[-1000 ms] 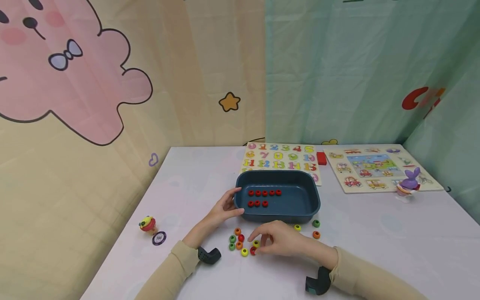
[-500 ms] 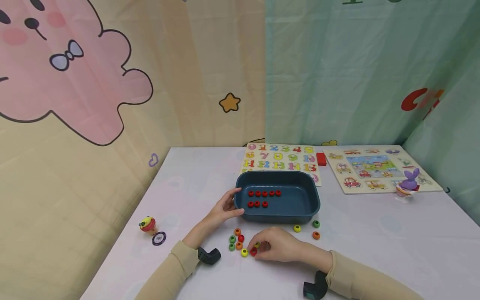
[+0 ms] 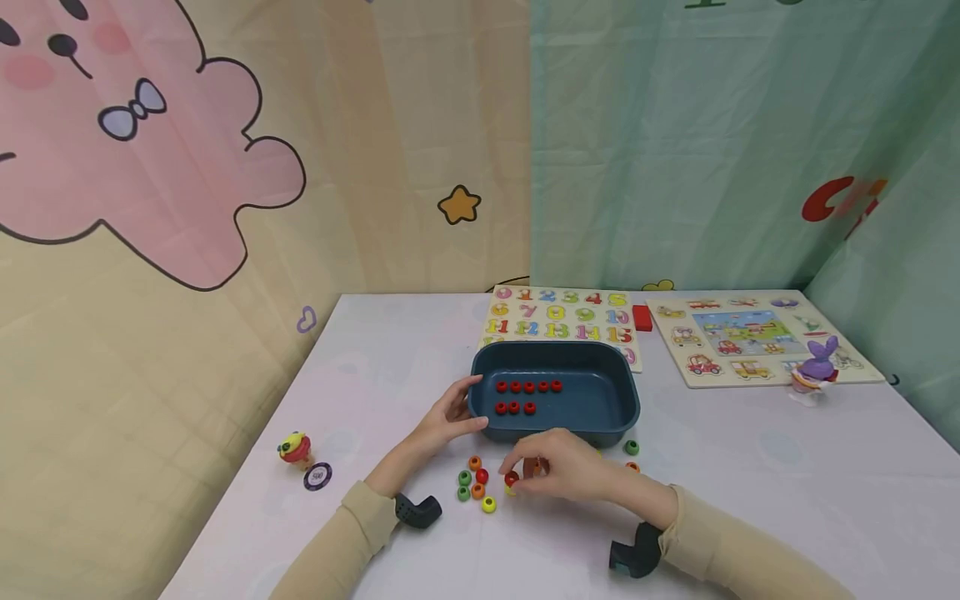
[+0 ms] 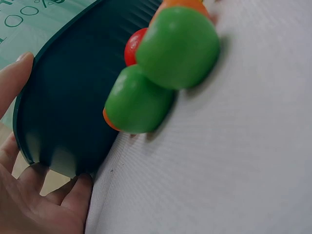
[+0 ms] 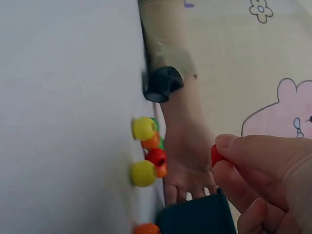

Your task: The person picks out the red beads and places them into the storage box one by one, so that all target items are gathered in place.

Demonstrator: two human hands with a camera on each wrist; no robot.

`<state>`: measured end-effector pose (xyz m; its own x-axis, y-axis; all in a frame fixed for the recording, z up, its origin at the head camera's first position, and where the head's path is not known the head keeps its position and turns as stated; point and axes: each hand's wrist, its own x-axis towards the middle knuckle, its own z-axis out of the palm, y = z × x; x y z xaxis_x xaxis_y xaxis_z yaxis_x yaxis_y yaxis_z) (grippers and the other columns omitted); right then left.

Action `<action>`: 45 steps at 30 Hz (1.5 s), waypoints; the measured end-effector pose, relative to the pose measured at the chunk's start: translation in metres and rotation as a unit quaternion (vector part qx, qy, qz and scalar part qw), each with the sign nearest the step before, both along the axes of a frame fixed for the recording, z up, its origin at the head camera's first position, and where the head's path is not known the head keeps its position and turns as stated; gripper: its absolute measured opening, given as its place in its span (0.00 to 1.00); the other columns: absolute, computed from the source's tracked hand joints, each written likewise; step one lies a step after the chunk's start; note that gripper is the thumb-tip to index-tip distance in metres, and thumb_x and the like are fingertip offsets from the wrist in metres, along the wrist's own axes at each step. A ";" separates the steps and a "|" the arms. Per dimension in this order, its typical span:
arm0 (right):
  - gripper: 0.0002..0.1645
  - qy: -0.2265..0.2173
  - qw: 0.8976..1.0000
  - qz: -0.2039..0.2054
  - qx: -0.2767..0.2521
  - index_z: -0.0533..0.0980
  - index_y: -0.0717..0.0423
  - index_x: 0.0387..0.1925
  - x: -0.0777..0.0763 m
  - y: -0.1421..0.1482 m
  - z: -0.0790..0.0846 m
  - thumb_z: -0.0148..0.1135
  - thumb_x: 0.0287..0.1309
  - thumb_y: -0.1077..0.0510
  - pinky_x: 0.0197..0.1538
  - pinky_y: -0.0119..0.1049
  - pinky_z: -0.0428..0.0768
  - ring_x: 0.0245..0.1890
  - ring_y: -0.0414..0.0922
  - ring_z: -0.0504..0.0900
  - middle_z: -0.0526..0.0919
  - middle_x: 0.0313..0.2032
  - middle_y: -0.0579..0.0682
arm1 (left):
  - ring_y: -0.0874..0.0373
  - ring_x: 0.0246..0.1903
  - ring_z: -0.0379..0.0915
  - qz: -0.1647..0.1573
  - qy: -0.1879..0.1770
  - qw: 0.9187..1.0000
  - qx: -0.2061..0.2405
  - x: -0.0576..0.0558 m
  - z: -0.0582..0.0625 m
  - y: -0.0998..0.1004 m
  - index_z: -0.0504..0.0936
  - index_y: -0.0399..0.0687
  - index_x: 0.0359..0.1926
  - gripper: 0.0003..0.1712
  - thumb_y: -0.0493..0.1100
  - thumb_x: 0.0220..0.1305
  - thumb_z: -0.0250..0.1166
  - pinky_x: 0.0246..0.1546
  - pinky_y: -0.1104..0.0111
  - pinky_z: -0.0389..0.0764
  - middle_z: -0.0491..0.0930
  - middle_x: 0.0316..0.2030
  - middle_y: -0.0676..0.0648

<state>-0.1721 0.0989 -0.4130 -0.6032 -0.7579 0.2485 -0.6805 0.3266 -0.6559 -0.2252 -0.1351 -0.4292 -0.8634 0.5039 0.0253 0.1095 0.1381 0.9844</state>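
My left hand (image 3: pixel 447 418) grips the left end of a dark blue rectangular tray (image 3: pixel 588 396), thumb at the near corner and fingers along the side. Inside the tray, red beads (image 3: pixel 529 387) stand in two rows toward the left. My right hand (image 3: pixel 564 467) pinches a red bead (image 5: pixel 215 156) between thumb and fingertip, raised off the table in front of the tray. A yellow bead (image 3: pixel 510 491) shows just below it. To the left lies a loose group of beads, among them a red bead (image 3: pixel 482 476), a green bead (image 4: pixel 180 48) and an orange bead (image 3: pixel 477 492).
Behind the tray lies a number puzzle board (image 3: pixel 558 312), with a red block (image 3: pixel 642 317) beside it. A vehicle puzzle board (image 3: pixel 750 337) and a purple rabbit toy (image 3: pixel 817 362) are at the right. An ice-cream toy (image 3: pixel 297 450) and a round chip (image 3: pixel 318 477) sit left.
My right hand closed on a red bead next to the yellow one and lifted it up toward the tray. My left hand and the tray stayed in place.
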 end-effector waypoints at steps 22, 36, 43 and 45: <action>0.16 -0.005 0.991 -0.131 0.012 0.78 0.54 0.40 -0.092 0.043 0.009 0.67 0.47 0.55 0.33 0.30 0.78 0.28 0.37 0.76 0.80 0.34 0.41 | 0.46 0.63 0.49 0.010 -0.002 1.000 -0.006 0.001 -0.001 0.000 0.53 0.51 0.66 0.40 0.39 0.56 0.62 0.60 0.57 0.56 0.46 0.67 0.45; 0.14 -0.009 0.986 -0.138 0.097 0.78 0.50 0.38 -0.098 0.036 -0.009 0.68 0.45 0.57 0.27 0.29 0.76 0.23 0.34 0.74 0.79 0.33 0.39 | 0.45 0.63 0.49 0.006 -0.005 1.000 -0.003 0.001 0.001 0.001 0.52 0.51 0.66 0.39 0.37 0.57 0.61 0.60 0.57 0.56 0.46 0.67 0.44; 0.14 -0.018 0.984 -0.138 0.107 0.78 0.50 0.38 -0.098 0.037 -0.009 0.68 0.45 0.58 0.27 0.29 0.76 0.23 0.34 0.74 0.79 0.33 0.40 | 0.45 0.63 0.49 0.007 -0.002 1.000 -0.007 0.001 0.002 0.002 0.52 0.50 0.66 0.39 0.37 0.57 0.61 0.60 0.57 0.55 0.46 0.67 0.44; 0.15 -0.017 0.985 -0.139 0.105 0.78 0.50 0.39 -0.098 0.037 -0.008 0.68 0.45 0.58 0.28 0.29 0.76 0.24 0.34 0.75 0.79 0.33 0.41 | 0.45 0.63 0.49 0.007 -0.001 1.000 -0.007 0.000 0.001 0.001 0.52 0.50 0.66 0.39 0.38 0.57 0.61 0.60 0.57 0.55 0.46 0.67 0.44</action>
